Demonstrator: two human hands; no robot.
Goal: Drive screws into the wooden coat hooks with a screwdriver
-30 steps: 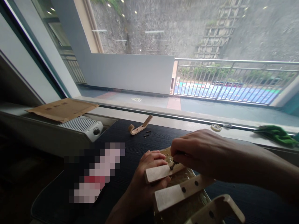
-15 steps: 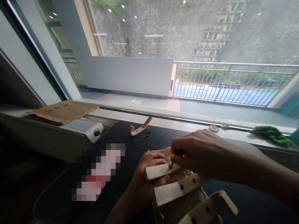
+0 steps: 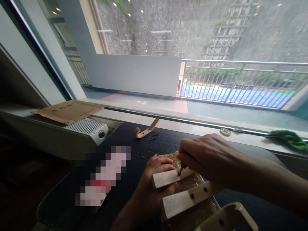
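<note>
My left hand [image 3: 148,184] is closed around a pale wooden hook [image 3: 165,179], fingers above it and thumb below, pressing it to a brown board [image 3: 190,183] wrapped in shiny clear film. My right hand [image 3: 208,155] grips what looks like a short screwdriver [image 3: 183,165], its handle mostly hidden in the fist. The tool's tip meets a screw [image 3: 179,173] at the hook. Nearer to me on the board lie a second wooden hook [image 3: 177,203] with two dark screw heads and a third wooden hook [image 3: 225,214], cut off by the frame's bottom.
On the black table [image 3: 127,179] lie a loose wooden hook [image 3: 145,131] and small dark screws [image 3: 153,138]. A blurred-out pinkish item [image 3: 103,179] is at left. Beyond stand a radiator [image 3: 89,128] with a brown envelope [image 3: 68,110]; the sill holds a tape roll [image 3: 225,132] and green cloth [image 3: 287,139].
The view has shifted slightly. My right hand has turned a little at the tool, and more of its shaft shows. My left hand keeps its hold on the hook.
</note>
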